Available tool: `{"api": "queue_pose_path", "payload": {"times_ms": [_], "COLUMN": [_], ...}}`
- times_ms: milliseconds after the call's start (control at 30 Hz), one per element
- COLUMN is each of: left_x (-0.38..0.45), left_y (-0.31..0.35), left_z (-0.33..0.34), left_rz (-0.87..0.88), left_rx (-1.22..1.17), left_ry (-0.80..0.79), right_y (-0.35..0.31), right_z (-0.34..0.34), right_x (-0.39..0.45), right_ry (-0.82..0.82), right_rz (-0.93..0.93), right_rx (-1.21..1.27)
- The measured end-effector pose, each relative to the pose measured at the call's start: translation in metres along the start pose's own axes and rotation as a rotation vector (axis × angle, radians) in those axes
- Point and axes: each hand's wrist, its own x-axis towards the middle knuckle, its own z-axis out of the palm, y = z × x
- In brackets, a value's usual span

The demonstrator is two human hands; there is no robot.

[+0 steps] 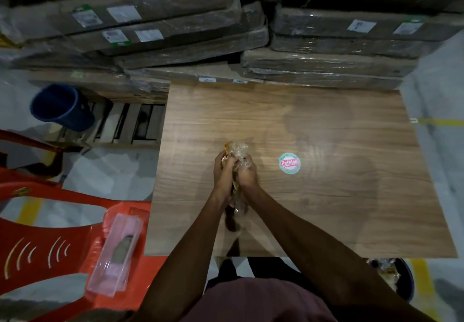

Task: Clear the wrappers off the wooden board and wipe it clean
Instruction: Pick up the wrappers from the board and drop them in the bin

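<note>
Head view: person stands at the near edge of the wooden board (313, 125), both arms reaching over it.
Left hand (223, 173): fingers curled tight around the wrappers (237, 153).
Right hand (247, 174): also clenched on the same bundle, pressed against the left.
Wrappers: clear crinkly plastic with some gold-brown film, bunched into one wad, held just over the board's near-middle; a tail hangs down between the wrists.
Still on board: round red-and-teal sticker (289, 162), just right of the hands, flat on the surface.
Bins: blue bucket (62, 106) off the left edge; dark bin (394, 280) at lower right already holds similar scraps.
Step, my read: compacting the wad before binning.
How to do it well: squeeze until the tail is tucked in so nothing drops, carry it one-handed to the bin on the right, then lift the sticker.
Wipe: not started; no cloth I can identify.
Other: red plastic chair (50, 221) at left carries a clear tray (115, 253).
</note>
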Motion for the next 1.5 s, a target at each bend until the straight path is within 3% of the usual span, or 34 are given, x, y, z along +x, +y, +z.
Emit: {"api": "queue_pose_path", "payload": {"times_ms": [167, 300, 433, 667, 833, 1267, 1500], "left_x": [-0.028, -0.049, -0.064, -0.119, -0.160, -0.274, -0.320], "left_y": [0.009, 0.020, 0.030, 0.020, 0.004, -0.095, -0.141], "left_z": [0.023, 0.039, 0.050, 0.073, 0.115, 0.279, 0.346], "left_rz": [0.037, 0.071, 0.077, 0.077, 0.099, 0.061, 0.057], "left_rx": [-0.113, -0.176, -0.227, -0.179, -0.077, -0.145, 0.027], "left_ry": [-0.061, -0.156, -0.246, -0.403, -0.551, -0.612, -0.680], "right_y": [-0.005, -0.050, -0.064, -0.063, -0.061, -0.076, -0.068], "right_z": [-0.024, -0.040, -0.055, -0.105, -0.161, -0.371, -0.466], "right_x": [-0.012, -0.056, -0.085, -0.130, -0.142, -0.173, -0.183], "right_ry": [-0.017, -0.084, -0.119, -0.022, 0.146, 0.388, 0.490], "right_rz": [-0.035, -0.030, -0.169, -0.393, -0.558, -0.616, -0.593], "right_rx": [0.128, 0.446, 0.439, 0.461, 0.405, 0.406, 0.483]}}
